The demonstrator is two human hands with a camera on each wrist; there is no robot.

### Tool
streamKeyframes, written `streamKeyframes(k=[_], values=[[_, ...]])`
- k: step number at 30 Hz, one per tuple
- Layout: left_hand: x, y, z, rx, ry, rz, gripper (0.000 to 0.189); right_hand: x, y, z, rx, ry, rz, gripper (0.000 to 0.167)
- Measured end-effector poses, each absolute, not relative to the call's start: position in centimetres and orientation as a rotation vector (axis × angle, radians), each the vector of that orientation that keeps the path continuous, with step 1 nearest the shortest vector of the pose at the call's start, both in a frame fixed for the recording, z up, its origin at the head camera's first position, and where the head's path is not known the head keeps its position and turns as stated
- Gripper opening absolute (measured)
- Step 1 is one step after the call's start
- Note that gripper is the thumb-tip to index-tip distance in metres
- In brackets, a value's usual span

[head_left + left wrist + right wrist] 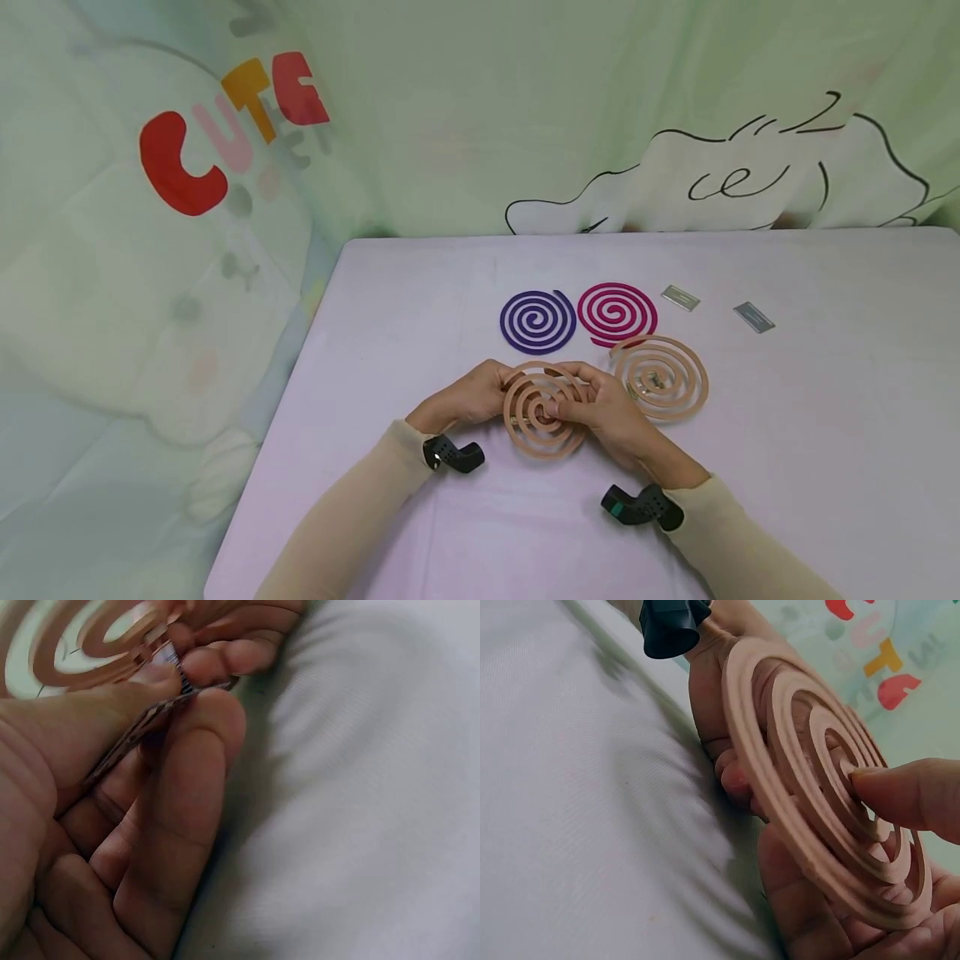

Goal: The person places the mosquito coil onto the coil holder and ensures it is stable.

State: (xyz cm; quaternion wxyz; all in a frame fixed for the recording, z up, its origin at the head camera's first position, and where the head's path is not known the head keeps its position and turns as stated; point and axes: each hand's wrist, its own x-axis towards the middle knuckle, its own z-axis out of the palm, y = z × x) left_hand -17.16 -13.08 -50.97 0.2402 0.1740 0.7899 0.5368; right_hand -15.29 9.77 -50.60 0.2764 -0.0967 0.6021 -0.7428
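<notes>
Four flat spiral coils are in view: one purple [536, 321] and one magenta [616, 310] side by side on the far part of the pale lilac table [840, 467], one tan coil lying nearer and to the right [678, 385], and a second tan coil [545, 421] held up above the near middle. The right hand [611, 417] pinches that raised coil, thumb at its centre; the left hand [150, 787] pinches a thin metallic plate [135, 735] behind it. Two small silver rectangular plates [680, 297] [753, 317] lie at far right; a shiny metal piece [647, 383] shows through the lying tan coil, its shape mostly hidden. The raised coil hides the left fingertips from the head view; whether plate and coil are joined cannot be told. Both beige sleeves [356, 517] are cut off at the near edge.
</notes>
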Motion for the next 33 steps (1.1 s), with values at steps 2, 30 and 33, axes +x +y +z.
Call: streamKeyframes(k=[2, 30, 33], values=[[-17.1, -13.0, -51.0, 0.478, 2.187, 1.456, 0.012, -15.3, 9.8, -50.6, -0.252, 1.629, -1.992, 0.059], [-17.0, -15.3, -50.4, 0.126, 2.103, 1.543, 0.013, -15.3, 9.3, -50.4, -0.159, 1.757, -1.940, 0.045], [-16.8, -15.5, -50.5, 0.019, 1.963, 1.672, 0.021, -15.4, 9.2, -50.2, -0.136, 1.775, -1.933, 0.044]])
